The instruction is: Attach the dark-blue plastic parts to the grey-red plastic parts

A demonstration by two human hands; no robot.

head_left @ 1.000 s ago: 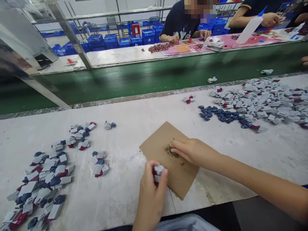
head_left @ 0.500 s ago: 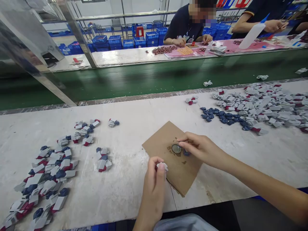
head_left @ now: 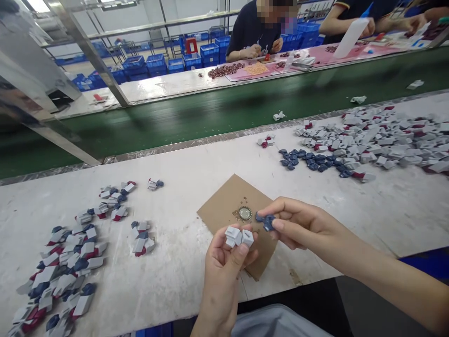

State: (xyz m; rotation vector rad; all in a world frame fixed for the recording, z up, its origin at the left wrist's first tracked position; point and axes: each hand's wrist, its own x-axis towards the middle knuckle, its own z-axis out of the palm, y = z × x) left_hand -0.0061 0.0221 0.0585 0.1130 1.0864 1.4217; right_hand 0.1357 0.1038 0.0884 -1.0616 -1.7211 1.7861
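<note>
Between the thumb and fingers of my left hand (head_left: 228, 267) is a white blocky piece (head_left: 239, 237), low over the brown cardboard sheet (head_left: 219, 199). My right hand (head_left: 298, 222) pinches a dark blue piece (head_left: 268, 223) just to the right of the white one; a small gap separates the two. Behind them on the cardboard sits a small round dish (head_left: 244, 213) with a dark beaded rim, and tiny brownish bits lie around it.
White, blue and dark red pieces (head_left: 70, 262) are heaped at left. Loose blue pieces (head_left: 315, 161) lie beside a large white-and-red pile (head_left: 389, 135) at right. Beyond a green conveyor belt (head_left: 175, 126), people work at another table, near a white bottle (head_left: 351, 38).
My right hand has lifted the blue piece from the cardboard. My left hand has turned, showing more of its white piece. The whole view has shifted slightly.
</note>
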